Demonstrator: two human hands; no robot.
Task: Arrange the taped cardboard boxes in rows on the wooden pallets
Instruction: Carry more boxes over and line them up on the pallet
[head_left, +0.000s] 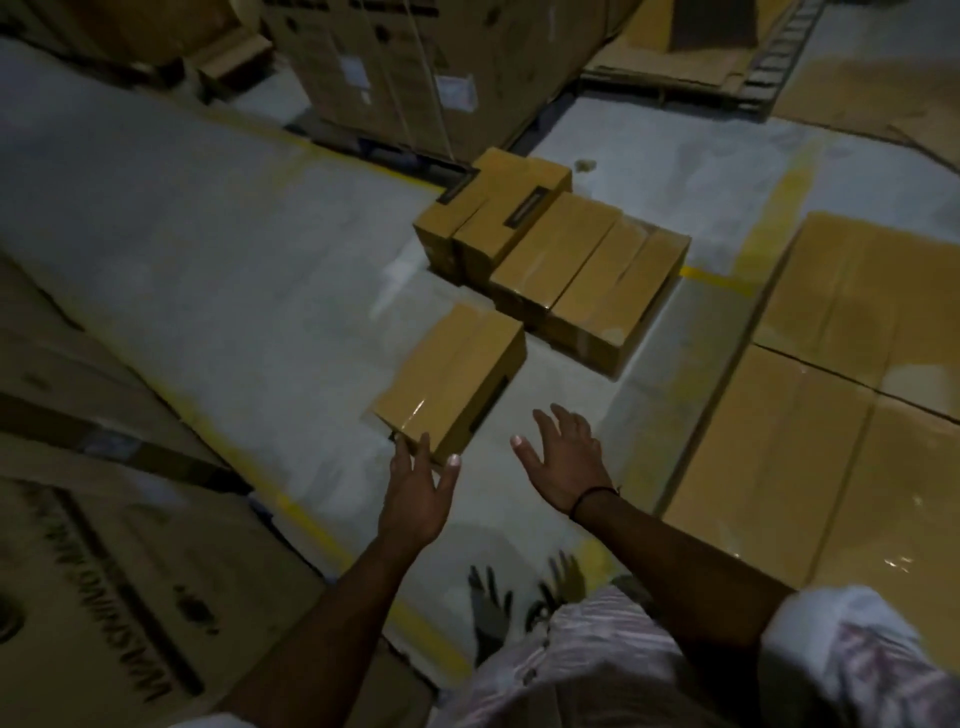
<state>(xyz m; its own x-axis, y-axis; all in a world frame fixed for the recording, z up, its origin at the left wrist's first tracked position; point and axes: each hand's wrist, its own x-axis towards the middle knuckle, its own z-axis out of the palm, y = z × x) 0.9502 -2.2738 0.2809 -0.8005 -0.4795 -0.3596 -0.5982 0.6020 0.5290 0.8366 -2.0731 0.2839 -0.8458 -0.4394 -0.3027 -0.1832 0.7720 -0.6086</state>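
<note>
Though at near corner of lone taped box (452, 374), L hand (415, 486) fingers straight; R hand (569, 462) slack, apart.

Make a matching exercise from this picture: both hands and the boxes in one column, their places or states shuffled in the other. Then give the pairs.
Column one:
1. left hand
2. right hand
3. single box
4. group of boxes

Column two:
A. spread open, clear of any box, with a black wristband
B. packed side by side, farther from the person
C. at the near corner of the single box
D. alone on the grey floor, closest to the hands

Pairs: 1-C; 2-A; 3-D; 4-B
</note>
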